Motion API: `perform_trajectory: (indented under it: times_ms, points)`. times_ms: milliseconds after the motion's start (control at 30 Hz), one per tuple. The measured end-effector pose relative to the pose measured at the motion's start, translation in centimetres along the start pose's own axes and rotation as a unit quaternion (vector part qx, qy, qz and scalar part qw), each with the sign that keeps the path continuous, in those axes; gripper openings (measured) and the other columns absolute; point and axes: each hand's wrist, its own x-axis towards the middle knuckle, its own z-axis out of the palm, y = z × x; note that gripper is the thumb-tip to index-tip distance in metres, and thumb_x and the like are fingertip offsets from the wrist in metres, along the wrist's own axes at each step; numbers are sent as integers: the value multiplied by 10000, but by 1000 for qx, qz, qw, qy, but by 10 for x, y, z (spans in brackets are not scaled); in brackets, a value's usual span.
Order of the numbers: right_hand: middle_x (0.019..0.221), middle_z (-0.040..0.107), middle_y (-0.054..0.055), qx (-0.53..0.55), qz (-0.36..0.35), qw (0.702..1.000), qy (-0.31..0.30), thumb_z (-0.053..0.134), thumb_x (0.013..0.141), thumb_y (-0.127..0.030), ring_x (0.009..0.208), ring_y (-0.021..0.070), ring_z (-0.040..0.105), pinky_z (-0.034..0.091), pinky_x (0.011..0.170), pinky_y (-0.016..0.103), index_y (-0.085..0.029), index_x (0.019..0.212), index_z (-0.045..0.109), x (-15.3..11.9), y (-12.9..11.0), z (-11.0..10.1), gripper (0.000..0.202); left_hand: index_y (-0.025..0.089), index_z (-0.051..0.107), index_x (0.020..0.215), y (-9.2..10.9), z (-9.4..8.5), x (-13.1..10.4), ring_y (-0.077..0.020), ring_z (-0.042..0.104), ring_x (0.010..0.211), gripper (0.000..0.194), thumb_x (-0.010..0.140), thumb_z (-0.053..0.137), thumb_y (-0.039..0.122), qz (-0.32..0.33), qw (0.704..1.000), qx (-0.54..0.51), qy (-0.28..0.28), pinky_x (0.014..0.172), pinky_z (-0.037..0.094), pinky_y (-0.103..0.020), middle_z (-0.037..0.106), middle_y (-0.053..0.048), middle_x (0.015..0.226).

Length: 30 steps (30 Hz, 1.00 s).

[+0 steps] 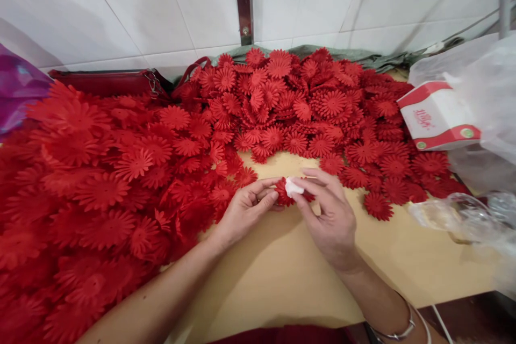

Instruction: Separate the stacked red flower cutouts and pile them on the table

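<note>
Over the bare middle of the table, my left hand (pixel 250 205) pinches the left edge of a red petalled flower piece (pixel 284 193) between thumb and fingers. My right hand (pixel 327 209) is closed at the fingertips on a small white piece (pixel 294 187), which lies against the front of the red flower piece. The right fingers partly cover the right side of the flower piece. Around both hands lie heaps of similar red flower pieces (pixel 274 138), spread along the back and piled thickly at the left.
Behind the left heap lies a dark red bag (pixel 108 81). At the right stand a red and white box (pixel 439 115), clear plastic bags (pixel 500 80) and clear plastic items (pixel 475 217). Purple material (pixel 20 88) is at the far left. A tiled wall rises behind the table (pixel 258 274).
</note>
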Motion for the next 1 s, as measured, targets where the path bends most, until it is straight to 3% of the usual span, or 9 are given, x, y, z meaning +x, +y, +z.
perform_trajectory:
  times_ms: [167, 400, 600, 700, 1000]
  points:
    - [1040, 735, 58, -32, -55, 998, -28, 672, 907, -84, 994, 181, 669, 572, 915, 382, -215, 1102, 707, 3, -1, 1, 237, 159, 685, 1219, 0, 0, -1, -130, 716, 817, 405, 884, 726, 383, 1, 999, 33, -18, 792, 554, -218, 790, -58, 947]
    - [1017, 721, 51, 25, 10, 1000, 12, 659, 910, -72, 979, 163, 682, 582, 888, 341, -214, 1084, 708, 2, -1, -4, 229, 165, 681, 1181, -1, 2, 0, -123, 719, 782, 398, 869, 738, 405, 8, 1000, 23, 0, 774, 567, -223, 797, -51, 949]
    - [995, 735, 102, -46, -118, 991, -34, 653, 896, -22, 941, 181, 671, 594, 856, 353, -151, 1109, 704, 1, -2, 1, 254, 142, 671, 1224, -1, 7, -2, -162, 728, 975, 353, 945, 648, 357, 21, 995, 85, -45, 885, 533, -239, 785, -95, 1086]
    - [1026, 736, 115, -65, -146, 987, -30, 653, 882, 3, 975, 194, 673, 595, 869, 371, -148, 1160, 690, -1, -3, 1, 318, 147, 677, 1221, -1, 7, -3, -159, 729, 944, 351, 945, 648, 361, 25, 995, 93, -38, 867, 534, -240, 787, -89, 1076]
    - [1095, 741, 98, -102, -188, 974, -76, 621, 898, -13, 1022, 218, 687, 603, 894, 425, -223, 1340, 595, -12, -2, 5, 490, 162, 739, 1082, 2, 0, 1, -156, 738, 812, 290, 872, 742, 362, -7, 999, -51, 3, 827, 582, -275, 795, -49, 929]
